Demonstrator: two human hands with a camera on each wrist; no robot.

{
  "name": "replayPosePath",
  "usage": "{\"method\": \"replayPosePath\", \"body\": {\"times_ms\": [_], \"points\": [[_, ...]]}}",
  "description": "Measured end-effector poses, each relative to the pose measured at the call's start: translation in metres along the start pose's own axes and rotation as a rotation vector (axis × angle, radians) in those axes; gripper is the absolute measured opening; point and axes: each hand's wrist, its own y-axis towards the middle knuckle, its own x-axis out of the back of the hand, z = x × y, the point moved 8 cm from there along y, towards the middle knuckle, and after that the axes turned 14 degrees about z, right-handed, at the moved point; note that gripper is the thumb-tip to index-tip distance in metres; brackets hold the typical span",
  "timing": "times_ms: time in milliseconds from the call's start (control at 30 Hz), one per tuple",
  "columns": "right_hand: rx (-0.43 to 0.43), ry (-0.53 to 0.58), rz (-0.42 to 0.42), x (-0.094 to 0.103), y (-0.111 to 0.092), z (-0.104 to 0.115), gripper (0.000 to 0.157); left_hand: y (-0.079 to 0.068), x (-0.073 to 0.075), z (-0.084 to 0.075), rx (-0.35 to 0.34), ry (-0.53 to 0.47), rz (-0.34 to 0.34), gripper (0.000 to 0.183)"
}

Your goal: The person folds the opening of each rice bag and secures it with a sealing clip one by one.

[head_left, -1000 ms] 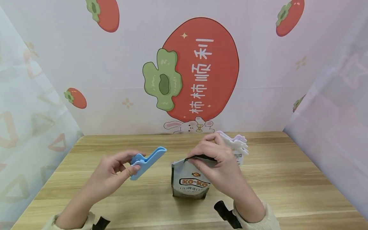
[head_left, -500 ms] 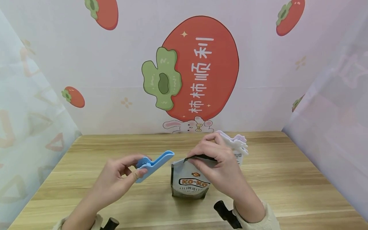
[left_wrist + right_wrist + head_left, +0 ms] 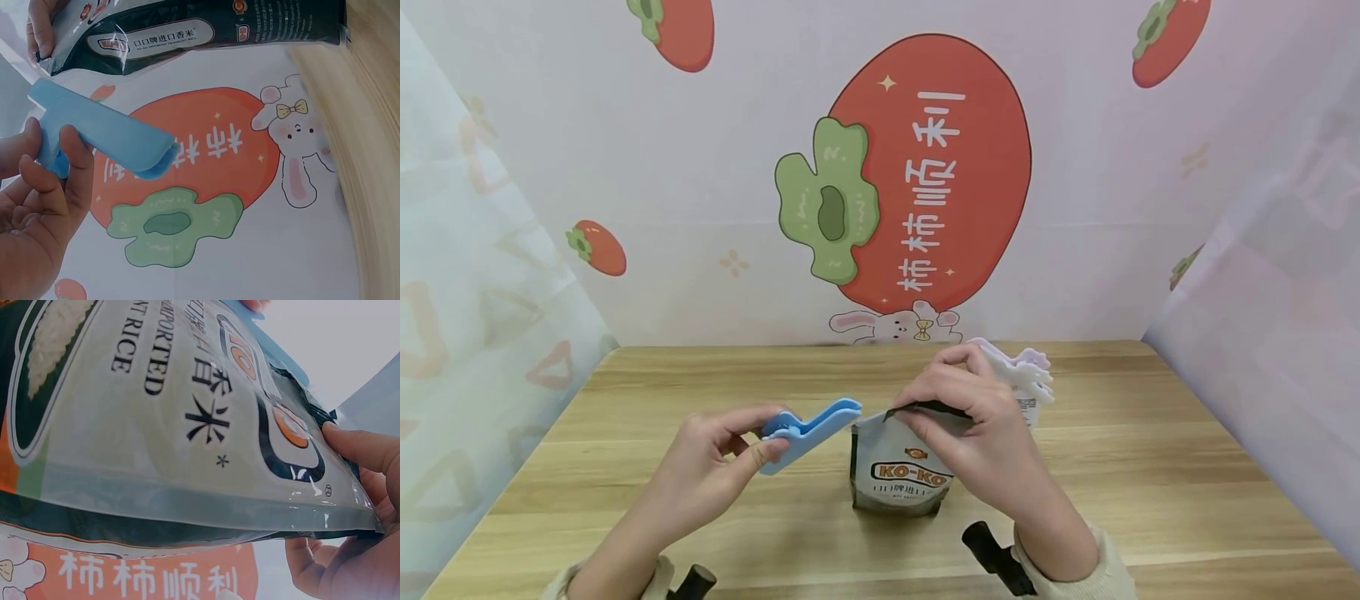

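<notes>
My left hand (image 3: 718, 467) pinches a light blue bag clip (image 3: 820, 427) by its short handles, between thumb and fingers. The clip's long tip slants up to the right and ends right by the top left corner of a rice bag (image 3: 898, 477). Pale and dark-edged, with "KO-KO" lettering, the bag stands upright on the table. Its dark top edge is pinched by my right hand (image 3: 973, 417), which covers the upper right part. In the left wrist view the clip (image 3: 106, 128) shows side-on, apart from the bag (image 3: 250, 25). Bag printing (image 3: 206, 419) fills much of the right wrist view.
White and lavender clips (image 3: 1030, 375) show behind my right hand, above a small white printed label (image 3: 1028, 411). The wooden table (image 3: 1150, 467) runs back to a cloth backdrop (image 3: 737, 150) with persimmon drawings. Cloth walls flank both sides.
My left hand has carried the blue clip rightward, close to the bag's top left corner. The right hand keeps its grip on the bag's top. The head view has shifted slightly.
</notes>
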Motion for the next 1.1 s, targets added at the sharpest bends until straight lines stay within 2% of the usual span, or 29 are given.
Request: {"method": "replayPosePath", "body": {"times_ms": [333,800,1100], "points": [[-0.012,-0.001,0.0,0.0,0.0,0.0,0.027,0.0,-0.002,-0.006,-0.064,0.025,0.03,0.017],[0.006,-0.025,-0.001,-0.001,0.0,0.002,0.028,0.001,-0.012,-0.007,-0.035,0.023,0.021,0.016],[0.02,-0.02,0.001,-0.001,0.0,0.001,0.028,0.003,-0.015,-0.007,-0.054,0.004,0.041,0.017]]}}
